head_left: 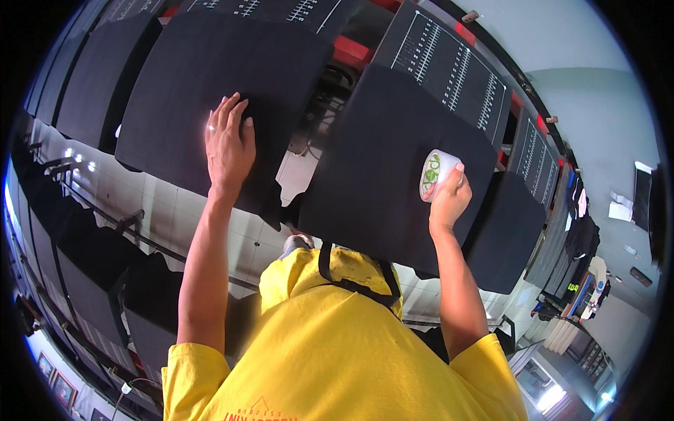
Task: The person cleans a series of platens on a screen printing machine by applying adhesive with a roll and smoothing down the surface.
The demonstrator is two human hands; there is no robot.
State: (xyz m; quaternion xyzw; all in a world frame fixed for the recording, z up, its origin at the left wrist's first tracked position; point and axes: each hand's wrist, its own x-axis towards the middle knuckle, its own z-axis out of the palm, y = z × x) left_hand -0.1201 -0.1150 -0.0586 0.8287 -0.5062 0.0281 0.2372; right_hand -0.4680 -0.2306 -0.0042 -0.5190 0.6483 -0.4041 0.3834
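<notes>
My left hand point(230, 144) lies flat on a black fabric panel point(189, 91), its fingers stretched out and a ring on one of them. To the right, my right hand point(449, 200) is closed round a white roll-like thing point(434, 172) with green printing. It is held over a second black fabric panel point(365, 175); whether it touches the cloth I cannot tell. The fabric covers the near part of a dark board point(449, 63) marked with white ruled scales. My palm hides part of the white thing.
More black-draped boards point(91, 84) stand in a row to the left and another point(509, 231) to the right. A narrow gap with dark metal parts point(319, 116) separates the two middle boards. Behind me runs a rail point(161, 245) and another draped row point(98, 266). Dark clothes point(579, 238) hang at the right.
</notes>
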